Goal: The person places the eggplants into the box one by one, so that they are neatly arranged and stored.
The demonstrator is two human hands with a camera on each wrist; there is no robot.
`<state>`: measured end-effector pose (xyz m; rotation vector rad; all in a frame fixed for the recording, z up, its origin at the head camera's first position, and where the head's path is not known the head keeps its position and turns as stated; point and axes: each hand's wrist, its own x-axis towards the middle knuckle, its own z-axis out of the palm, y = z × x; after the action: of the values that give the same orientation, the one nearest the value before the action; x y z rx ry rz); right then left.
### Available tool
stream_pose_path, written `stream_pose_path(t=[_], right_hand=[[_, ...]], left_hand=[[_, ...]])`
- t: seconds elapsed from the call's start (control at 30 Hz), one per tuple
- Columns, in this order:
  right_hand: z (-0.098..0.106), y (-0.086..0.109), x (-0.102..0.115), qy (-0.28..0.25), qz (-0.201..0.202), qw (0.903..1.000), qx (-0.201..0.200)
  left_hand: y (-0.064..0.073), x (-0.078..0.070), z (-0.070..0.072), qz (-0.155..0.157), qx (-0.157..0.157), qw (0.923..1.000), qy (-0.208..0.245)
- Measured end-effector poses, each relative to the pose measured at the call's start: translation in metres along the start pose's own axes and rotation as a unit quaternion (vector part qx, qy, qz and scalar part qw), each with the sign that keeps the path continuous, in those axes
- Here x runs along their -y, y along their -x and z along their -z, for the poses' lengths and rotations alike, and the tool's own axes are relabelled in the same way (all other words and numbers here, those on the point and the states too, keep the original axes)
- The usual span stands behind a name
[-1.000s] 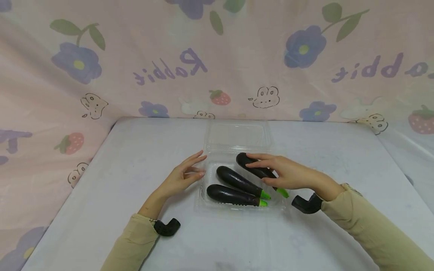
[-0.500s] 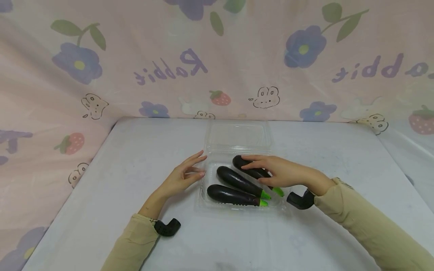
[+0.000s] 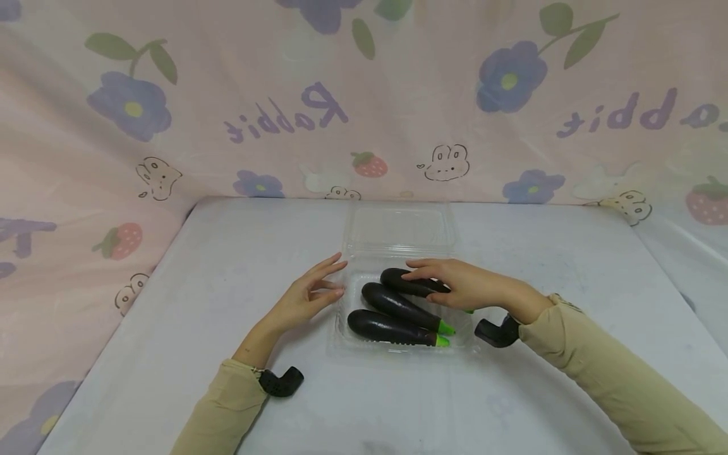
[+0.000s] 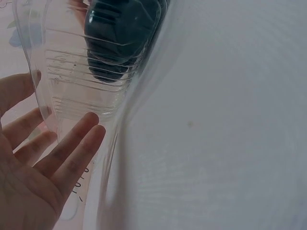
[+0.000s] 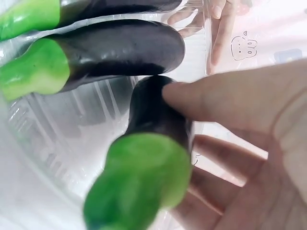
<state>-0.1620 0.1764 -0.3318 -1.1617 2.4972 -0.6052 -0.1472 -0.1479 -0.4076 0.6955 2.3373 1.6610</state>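
Observation:
My right hand (image 3: 472,285) holds the rearmost eggplant (image 3: 397,279), thumb on one side and fingers on the other. Its green stem end (image 5: 144,172) points toward the right wrist camera. Two more eggplants lie in the clear plastic box (image 3: 355,270): a middle one (image 3: 400,306) and a front one (image 3: 389,328), both with green ends to the right. The held eggplant's rounded end lies close behind the middle one. At the box's left side, my left hand (image 3: 298,300) has its fingers extended; in the left wrist view, fingertips (image 4: 91,120) touch or nearly touch the clear wall.
Behind the base, the box's clear lid (image 3: 398,227) lies folded back on the white table (image 3: 256,240). A printed cloth (image 3: 398,95) with flowers and rabbits hangs along the back and left. Black wrist devices (image 3: 281,382) sit below both wrists.
My right hand has moved left with the rear eggplant, whose rounded end came left and a little nearer to me, beside the middle one. My left hand has stayed in place.

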Motion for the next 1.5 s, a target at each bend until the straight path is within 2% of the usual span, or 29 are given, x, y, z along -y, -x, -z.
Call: stream_pose_path(t=[0.13, 0.3, 0.67, 0.87, 1.03, 1.3, 1.5], right_hand=[[0.001, 0.000, 0.000, -0.005, 0.008, 1.0000, -0.004], [0.000, 0.006, -0.005, -0.040, 0.004, 0.9989, -0.023], [-0.008, 0.027, -0.016, -0.070, 0.004, 0.9914, -0.111], [-0.011, 0.033, -0.019, -0.088, 0.012, 0.9856, -0.144], [-0.015, 0.036, -0.023, -0.088, 0.018, 0.9784, -0.186], [-0.022, 0.038, -0.035, -0.094, 0.025, 0.9584, -0.268], [-0.023, 0.039, -0.044, -0.129, -0.003, 0.9445, -0.302]], left_hand=[[0.000, 0.000, 0.000, 0.000, -0.002, 1.0000, 0.000], [0.000, 0.000, -0.001, -0.001, -0.003, 1.0000, -0.006], [0.001, -0.002, 0.001, 0.007, -0.005, 0.9998, -0.020], [0.001, -0.003, 0.000, 0.006, -0.006, 0.9998, -0.020], [0.001, -0.002, 0.000, 0.004, -0.005, 0.9998, -0.017], [0.001, -0.003, 0.000, 0.005, -0.004, 0.9998, -0.017], [0.001, -0.004, 0.000, 0.007, -0.004, 0.9998, -0.016]])
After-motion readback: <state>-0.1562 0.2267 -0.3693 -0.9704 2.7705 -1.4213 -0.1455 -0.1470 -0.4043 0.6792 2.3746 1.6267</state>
